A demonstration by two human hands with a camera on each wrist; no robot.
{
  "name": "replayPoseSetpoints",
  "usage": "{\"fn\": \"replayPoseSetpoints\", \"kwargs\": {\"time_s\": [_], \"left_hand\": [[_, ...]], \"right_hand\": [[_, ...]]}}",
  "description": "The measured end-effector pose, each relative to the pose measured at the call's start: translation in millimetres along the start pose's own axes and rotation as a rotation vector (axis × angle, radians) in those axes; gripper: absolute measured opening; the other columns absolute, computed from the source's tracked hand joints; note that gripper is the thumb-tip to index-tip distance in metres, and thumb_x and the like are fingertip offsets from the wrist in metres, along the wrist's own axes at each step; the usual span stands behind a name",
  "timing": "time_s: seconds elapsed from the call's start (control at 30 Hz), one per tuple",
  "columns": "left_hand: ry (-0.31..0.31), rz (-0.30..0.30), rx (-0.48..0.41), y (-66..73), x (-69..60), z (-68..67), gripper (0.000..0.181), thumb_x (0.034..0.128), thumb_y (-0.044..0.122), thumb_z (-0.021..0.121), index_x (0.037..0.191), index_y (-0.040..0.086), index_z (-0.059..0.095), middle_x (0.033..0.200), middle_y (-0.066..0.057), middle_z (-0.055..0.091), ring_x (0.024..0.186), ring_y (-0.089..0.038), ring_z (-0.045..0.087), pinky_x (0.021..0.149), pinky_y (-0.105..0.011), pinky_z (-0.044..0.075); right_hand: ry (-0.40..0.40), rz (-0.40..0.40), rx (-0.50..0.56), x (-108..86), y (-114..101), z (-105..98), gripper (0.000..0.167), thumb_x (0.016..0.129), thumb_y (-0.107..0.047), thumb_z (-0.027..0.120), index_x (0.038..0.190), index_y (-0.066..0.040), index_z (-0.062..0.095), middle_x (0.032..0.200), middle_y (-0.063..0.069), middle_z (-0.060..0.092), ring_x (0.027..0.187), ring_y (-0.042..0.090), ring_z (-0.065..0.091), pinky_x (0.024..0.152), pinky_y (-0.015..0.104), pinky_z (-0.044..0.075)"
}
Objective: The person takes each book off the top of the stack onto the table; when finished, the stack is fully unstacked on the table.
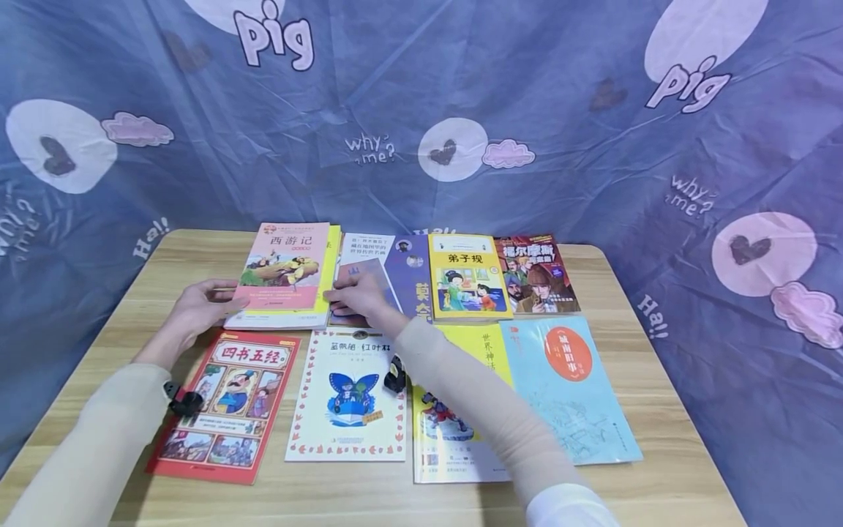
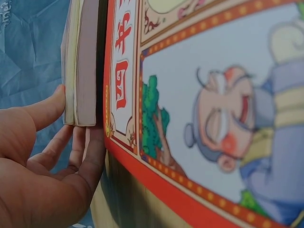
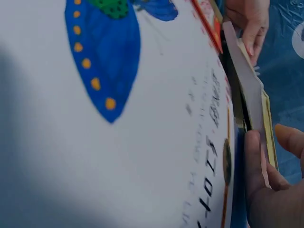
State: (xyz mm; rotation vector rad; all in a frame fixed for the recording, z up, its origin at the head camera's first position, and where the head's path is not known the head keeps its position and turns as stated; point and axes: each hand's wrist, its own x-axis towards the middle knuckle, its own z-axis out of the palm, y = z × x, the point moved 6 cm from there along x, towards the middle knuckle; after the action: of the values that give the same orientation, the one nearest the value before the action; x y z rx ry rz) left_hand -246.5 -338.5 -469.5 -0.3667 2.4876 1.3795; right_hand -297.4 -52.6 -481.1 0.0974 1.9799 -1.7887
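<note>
At the back left, a pink-covered book [image 1: 286, 267] lies on a yellow book [image 1: 331, 267], forming a small stack. My left hand [image 1: 204, 307] grips the stack's left side; in the left wrist view the thumb is on the cover and the fingers [image 2: 90, 164] reach underneath. On the opposite side, my right hand [image 1: 365, 296] holds the stack's edge, with the page block [image 3: 254, 90] between thumb and fingers. Under the right hand lies a dark purplish book [image 1: 375, 274], partly covering a white book [image 1: 369, 245]. The stack's lower layers are hard to tell apart.
A red comic-style book [image 1: 227, 410], a white butterfly book [image 1: 349, 432], a yellow-and-white book [image 1: 454, 457] and a light blue book [image 1: 573, 410] form the front row. Behind them are a purple book [image 1: 411, 267], a yellow book with children [image 1: 469, 278] and a detective book [image 1: 536, 274]. A blue cloth [image 1: 395, 88] hangs behind the wooden table [image 1: 632, 329].
</note>
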Motion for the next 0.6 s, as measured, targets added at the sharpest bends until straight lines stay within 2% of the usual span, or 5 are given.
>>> {"fn": "replayPoseSetpoints", "kwargs": {"time_s": [0.2, 0.33, 0.47, 0.57, 0.6], "left_hand": [[-0.021, 0.017, -0.022, -2.6, -0.8, -4.4, 0.079, 0.1051, 0.036, 0.066, 0.163, -0.004, 0.029, 0.156, -0.035, 0.040, 0.085, 0.002, 0.064, 0.077, -0.022, 0.065], [-0.063, 0.021, -0.018, -7.2, -0.7, -9.7, 0.076, 0.1077, 0.032, 0.062, 0.161, -0.010, 0.027, 0.145, -0.033, 0.049, 0.082, 0.005, 0.065, 0.080, -0.023, 0.066], [-0.103, 0.020, -0.085, -13.2, -1.0, -14.9, 0.074, 0.1083, 0.023, 0.061, 0.160, -0.014, 0.023, 0.128, -0.016, 0.061, 0.084, 0.006, 0.069, 0.085, -0.024, 0.066], [-0.105, 0.022, -0.215, -18.4, -4.2, -20.6, 0.076, 0.1072, 0.013, 0.062, 0.162, -0.013, 0.016, 0.115, 0.004, 0.060, 0.087, 0.006, 0.071, 0.089, -0.023, 0.065], [-0.101, 0.020, -0.284, -20.8, -5.9, -22.8, 0.077, 0.1062, 0.011, 0.063, 0.163, -0.012, 0.015, 0.111, 0.009, 0.061, 0.087, 0.005, 0.071, 0.089, -0.023, 0.065]], "right_hand": [[0.036, -0.031, -0.087, 1.8, -1.3, 2.8, 0.033, 0.088, -0.006, 0.085, 0.116, 0.001, 0.068, 0.094, 0.019, 0.079, 0.058, 0.011, 0.068, 0.055, 0.023, 0.063], [0.031, -0.032, -0.099, 1.5, -3.0, 2.3, 0.033, 0.088, -0.005, 0.085, 0.116, 0.001, 0.068, 0.094, 0.020, 0.080, 0.057, 0.011, 0.068, 0.055, 0.023, 0.062], [0.025, -0.026, -0.098, 1.4, -2.8, 0.7, 0.035, 0.088, -0.005, 0.084, 0.118, 0.001, 0.067, 0.094, 0.020, 0.080, 0.058, 0.011, 0.068, 0.055, 0.022, 0.062], [0.020, -0.024, -0.101, 1.6, -2.7, 0.5, 0.035, 0.089, -0.005, 0.084, 0.118, 0.001, 0.067, 0.096, 0.020, 0.080, 0.058, 0.011, 0.068, 0.055, 0.021, 0.062], [0.021, -0.023, -0.097, 1.5, -2.6, 0.5, 0.034, 0.089, -0.005, 0.084, 0.118, 0.001, 0.067, 0.096, 0.020, 0.079, 0.058, 0.011, 0.068, 0.055, 0.021, 0.062]]}}
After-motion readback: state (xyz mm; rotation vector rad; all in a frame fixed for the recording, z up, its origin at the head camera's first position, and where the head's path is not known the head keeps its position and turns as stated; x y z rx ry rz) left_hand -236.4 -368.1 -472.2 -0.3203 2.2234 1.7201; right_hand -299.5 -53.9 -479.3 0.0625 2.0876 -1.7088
